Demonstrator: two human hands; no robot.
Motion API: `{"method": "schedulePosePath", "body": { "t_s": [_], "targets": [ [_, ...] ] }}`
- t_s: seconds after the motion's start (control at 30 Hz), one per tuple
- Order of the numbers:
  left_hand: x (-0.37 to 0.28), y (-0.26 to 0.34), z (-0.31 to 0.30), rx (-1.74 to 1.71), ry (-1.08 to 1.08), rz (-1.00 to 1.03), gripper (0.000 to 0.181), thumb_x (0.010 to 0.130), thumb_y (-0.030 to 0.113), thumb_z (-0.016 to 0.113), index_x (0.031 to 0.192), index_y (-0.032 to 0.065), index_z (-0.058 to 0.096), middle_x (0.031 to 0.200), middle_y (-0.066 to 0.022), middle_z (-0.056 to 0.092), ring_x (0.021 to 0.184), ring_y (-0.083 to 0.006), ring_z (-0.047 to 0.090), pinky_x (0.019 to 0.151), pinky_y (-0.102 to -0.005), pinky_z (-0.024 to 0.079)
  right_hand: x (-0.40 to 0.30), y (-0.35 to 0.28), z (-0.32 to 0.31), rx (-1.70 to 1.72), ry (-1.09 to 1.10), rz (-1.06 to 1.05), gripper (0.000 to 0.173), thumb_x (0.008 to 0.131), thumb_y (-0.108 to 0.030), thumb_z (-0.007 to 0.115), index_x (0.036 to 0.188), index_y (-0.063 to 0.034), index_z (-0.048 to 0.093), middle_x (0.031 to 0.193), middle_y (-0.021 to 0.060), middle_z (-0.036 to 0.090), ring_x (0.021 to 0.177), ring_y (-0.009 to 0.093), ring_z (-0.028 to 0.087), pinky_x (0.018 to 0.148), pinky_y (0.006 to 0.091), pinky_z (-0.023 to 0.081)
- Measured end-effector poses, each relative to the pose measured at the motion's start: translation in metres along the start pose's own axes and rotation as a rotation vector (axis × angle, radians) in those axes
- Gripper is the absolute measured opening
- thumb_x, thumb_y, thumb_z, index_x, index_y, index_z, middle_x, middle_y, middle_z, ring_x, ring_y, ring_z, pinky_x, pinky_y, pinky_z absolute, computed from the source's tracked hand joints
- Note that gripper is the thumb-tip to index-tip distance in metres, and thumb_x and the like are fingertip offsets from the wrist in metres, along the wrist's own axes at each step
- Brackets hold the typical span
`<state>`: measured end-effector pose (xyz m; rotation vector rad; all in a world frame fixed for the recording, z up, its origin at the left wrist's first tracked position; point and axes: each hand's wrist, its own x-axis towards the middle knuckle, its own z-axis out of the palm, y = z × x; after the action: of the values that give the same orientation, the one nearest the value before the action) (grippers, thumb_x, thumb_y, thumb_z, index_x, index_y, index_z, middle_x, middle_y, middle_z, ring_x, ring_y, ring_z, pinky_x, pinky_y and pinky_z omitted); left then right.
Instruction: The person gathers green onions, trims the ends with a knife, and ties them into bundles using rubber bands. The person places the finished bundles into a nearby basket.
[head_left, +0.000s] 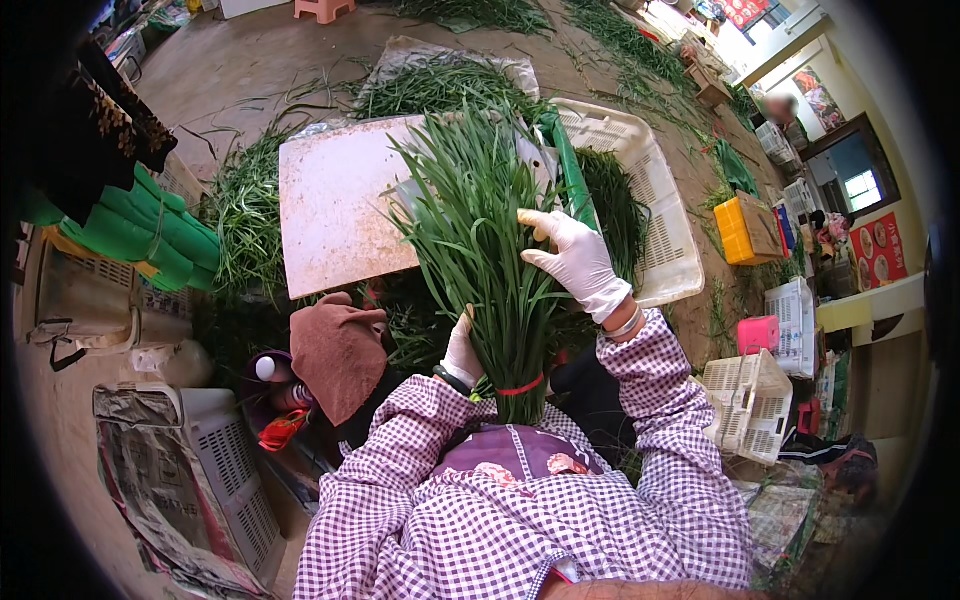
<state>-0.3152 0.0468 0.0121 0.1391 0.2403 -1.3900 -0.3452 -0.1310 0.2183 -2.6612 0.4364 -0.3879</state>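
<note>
A tall bundle of long green leaves, apparently garlic chives (480, 255), leans over my lap and fans out away from me. Near its base a red band (520, 386) ties the stems together. My left hand (461, 351), in a white glove, grips the bundle low on its left side; its fingers are hidden behind the leaves. On the other side my gloved right hand (574, 251) has thumb and fingers spread at the leaves' right edge and grasps nothing. Beyond the bundle lies a stained white board (345, 210), partly covered by the leaf tips.
A white plastic crate (667, 225) with dark green leaves stands right of the board. A brown cloth (337, 356) hangs left of my left hand. Loose greens (255, 217) heap beside the board. Farther right are a yellow box (739, 231) and a person (784, 124).
</note>
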Motion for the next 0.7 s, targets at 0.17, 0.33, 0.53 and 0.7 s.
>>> {"method": "schedulePosePath", "body": {
  "t_s": [0.17,0.33,0.53,0.7],
  "targets": [
    [-0.001,0.000,0.002,0.020,0.001,0.026,0.063,0.097,0.056,0.048,0.135,0.0058,0.054,0.134,-0.0144,0.059,0.121,-0.0318,0.057,0.107,-0.0490,0.041,0.003,-0.001,0.001,-0.003,0.049,-0.087,0.044,0.072,-0.017,0.079,0.113,-0.0147,0.064,0.092,0.0061,0.066,0.083,0.027,0.065,0.073,0.0363,0.052],
    [-0.001,0.000,0.000,-0.001,-0.066,-0.013,0.065,0.096,0.057,0.048,0.135,0.0059,0.054,0.135,-0.0137,0.059,0.121,-0.0313,0.057,0.107,-0.0484,0.041,0.007,0.006,0.004,-0.111,0.049,-0.181,0.031,0.076,-0.014,0.076,0.105,-0.0122,0.067,0.090,0.0066,0.065,0.083,0.028,0.065,0.073,0.0361,0.052],
    [-0.002,0.000,0.003,0.069,0.000,0.029,0.065,0.096,0.057,0.047,0.135,0.0057,0.054,0.135,-0.0138,0.059,0.121,-0.0308,0.057,0.107,-0.0476,0.042,0.012,0.015,0.009,-0.081,0.011,-0.170,0.017,0.078,-0.012,0.073,0.094,-0.0110,0.065,0.086,0.0070,0.063,0.082,0.027,0.064,0.072,0.0344,0.052],
    [-0.001,0.003,0.009,0.012,0.008,0.015,0.063,0.096,0.055,0.050,0.136,0.0055,0.054,0.135,-0.0137,0.058,0.120,-0.0312,0.057,0.107,-0.0460,0.042,0.004,0.022,0.022,0.803,0.105,0.300,0.007,0.090,-0.008,0.068,0.096,-0.0049,0.067,0.087,-0.0024,0.064,0.079,0.007,0.057,0.074,0.0236,0.047]
  ]
}}
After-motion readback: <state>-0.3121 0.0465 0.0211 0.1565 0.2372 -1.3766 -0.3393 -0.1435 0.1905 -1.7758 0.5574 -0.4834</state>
